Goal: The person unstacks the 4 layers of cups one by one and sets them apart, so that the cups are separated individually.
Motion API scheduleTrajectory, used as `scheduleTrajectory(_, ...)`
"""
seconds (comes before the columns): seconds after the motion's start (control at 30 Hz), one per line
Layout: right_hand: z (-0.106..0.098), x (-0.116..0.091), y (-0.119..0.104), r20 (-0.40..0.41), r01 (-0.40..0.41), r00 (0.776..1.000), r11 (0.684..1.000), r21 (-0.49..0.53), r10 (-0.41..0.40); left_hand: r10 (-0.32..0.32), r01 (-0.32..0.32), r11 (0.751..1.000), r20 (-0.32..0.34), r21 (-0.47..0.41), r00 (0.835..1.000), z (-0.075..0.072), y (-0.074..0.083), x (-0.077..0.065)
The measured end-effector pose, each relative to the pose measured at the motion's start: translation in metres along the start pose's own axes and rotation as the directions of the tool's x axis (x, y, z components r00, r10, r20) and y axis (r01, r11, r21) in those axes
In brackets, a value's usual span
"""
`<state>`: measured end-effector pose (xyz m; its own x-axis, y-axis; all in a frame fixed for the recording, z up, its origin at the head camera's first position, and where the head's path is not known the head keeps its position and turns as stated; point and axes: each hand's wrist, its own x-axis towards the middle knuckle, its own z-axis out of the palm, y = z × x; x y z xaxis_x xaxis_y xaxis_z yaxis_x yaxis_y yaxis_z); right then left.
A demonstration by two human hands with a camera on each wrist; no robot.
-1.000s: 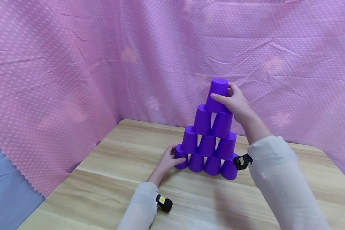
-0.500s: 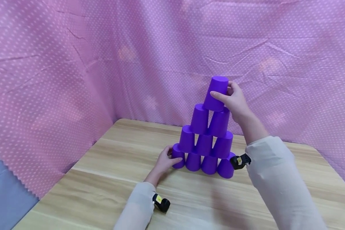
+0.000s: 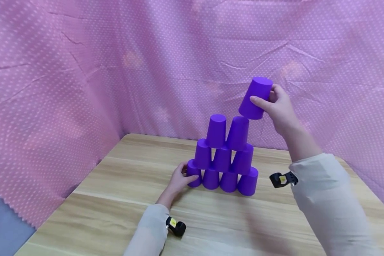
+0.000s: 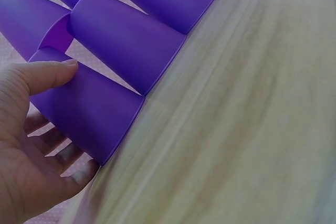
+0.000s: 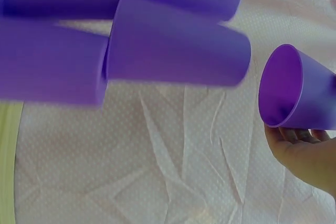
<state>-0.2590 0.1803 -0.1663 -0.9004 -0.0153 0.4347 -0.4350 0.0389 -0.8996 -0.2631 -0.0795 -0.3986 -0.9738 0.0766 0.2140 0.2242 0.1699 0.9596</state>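
Observation:
My right hand grips an upside-down purple cup, tilted, up and to the right of the stack. In the right wrist view that cup stands apart from the stack, its hollow mouth showing. Below it a pyramid of upside-down purple cups rises in three rows, with two cups on top, a left one and a right one. My left hand holds the leftmost bottom cup, thumb across its front. The left wrist view shows the fingers behind this cup, whose rim is on the table.
The pyramid stands on a wood-grain table, toward its back. Pink dotted cloth hangs behind and along the left side. Blue fabric shows at the lower left.
My right hand has lifted the top cup off the two cups beneath and carried it up and to the right. My left hand keeps its hold on the bottom left cup.

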Motion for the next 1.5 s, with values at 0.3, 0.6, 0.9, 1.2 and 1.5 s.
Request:
scheduleTrajectory(0.3,-0.046,-0.019,0.016,-0.018,0.045,0.999,0.999,0.016,-0.045,0.009,-0.009,1.0,0.008,0.014,1.0,0.005,-0.019,0.01)
scheduleTrajectory(0.6,-0.072,-0.041,0.054,-0.087,0.032,0.996,0.999,0.021,-0.03,0.006,-0.006,1.0,-0.001,0.006,1.0,0.007,-0.018,0.008)
scheduleTrajectory(0.9,-0.093,-0.066,0.104,-0.118,-0.061,0.991,0.998,0.03,0.064,0.013,-0.013,1.0,0.001,0.02,1.0,0.012,-0.025,0.012)
scheduleTrajectory(1.2,-0.1,-0.086,0.146,-0.15,-0.181,0.973,0.982,-0.048,0.173,0.006,-0.006,1.0,-0.016,0.027,1.0,0.009,-0.025,0.009)
scheduleTrajectory(1.5,-0.11,-0.096,0.175,-0.204,-0.306,0.941,0.935,-0.179,0.269,0.036,-0.035,0.999,-0.034,0.035,0.999,0.007,-0.026,0.008)
